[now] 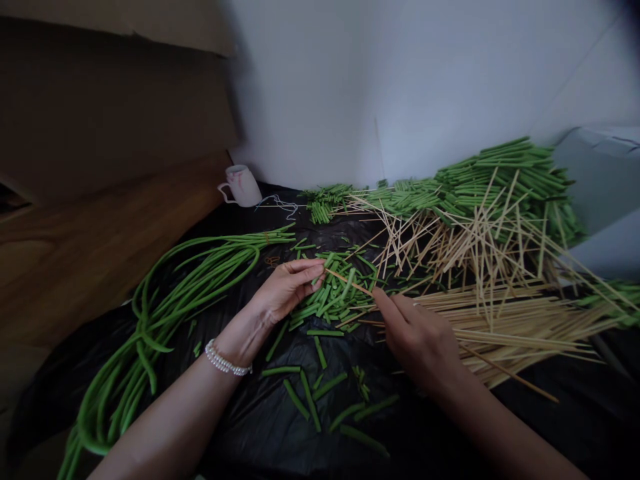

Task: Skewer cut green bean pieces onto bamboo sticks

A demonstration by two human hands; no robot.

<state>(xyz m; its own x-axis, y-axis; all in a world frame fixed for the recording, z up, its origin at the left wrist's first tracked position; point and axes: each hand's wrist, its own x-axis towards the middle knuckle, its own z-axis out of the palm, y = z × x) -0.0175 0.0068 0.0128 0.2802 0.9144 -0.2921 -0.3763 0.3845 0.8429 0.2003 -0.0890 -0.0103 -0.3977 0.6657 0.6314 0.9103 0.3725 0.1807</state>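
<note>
My left hand (286, 288), with a beaded bracelet at the wrist, is closed in a pinch on a short cut piece of green bean (329, 261). A thin bamboo skewer (353, 284) runs from those fingertips to my right hand (423, 340), which grips it with the index finger stretched along it. Whether the skewer's tip has entered the bean piece is hidden by the fingers. Below both hands lies a loose heap of cut bean pieces (327, 303). More bamboo skewers (520, 320) lie in a pile beside and under my right hand.
Long uncut beans (165, 293) lie looped at the left. At the back right are stacked rows of cut beans (505, 177), with skewers (445, 247) crossing in front. A white mug (243, 186) stands near the wall by some string (283, 205). Black plastic sheeting (240, 427) covers the surface.
</note>
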